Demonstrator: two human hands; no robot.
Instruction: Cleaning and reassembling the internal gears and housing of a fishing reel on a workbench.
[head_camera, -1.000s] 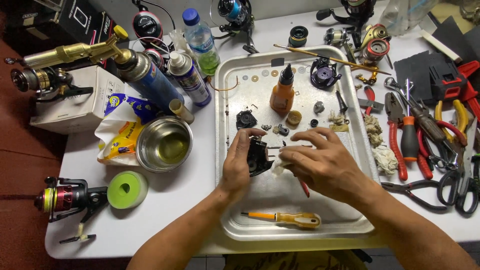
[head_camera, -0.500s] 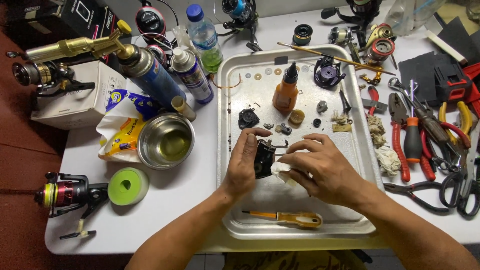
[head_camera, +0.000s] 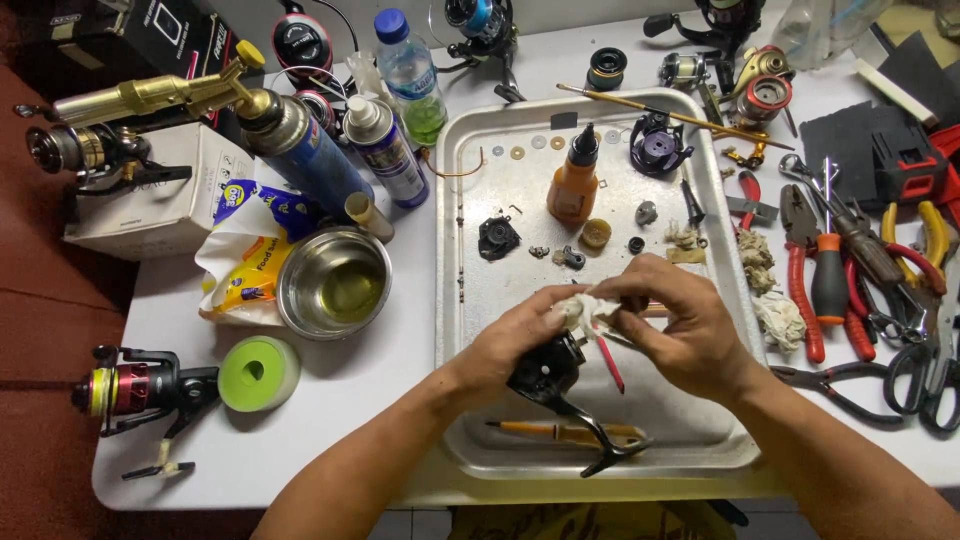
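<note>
Both hands (head_camera: 600, 340) lower, reel body (head_camera: 545, 372) now tilted

Steel bowl (head_camera: 334, 283), orange dropper bottle (head_camera: 574, 183), red pliers (head_camera: 802, 262) on cluttered table (head_camera: 400, 400).

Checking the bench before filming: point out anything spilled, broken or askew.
Nothing looks spilled or broken. The black reel body between the hands is stripped, its small parts scattered loose across the metal tray. The steel bowl holds yellowish liquid, upright.
</note>
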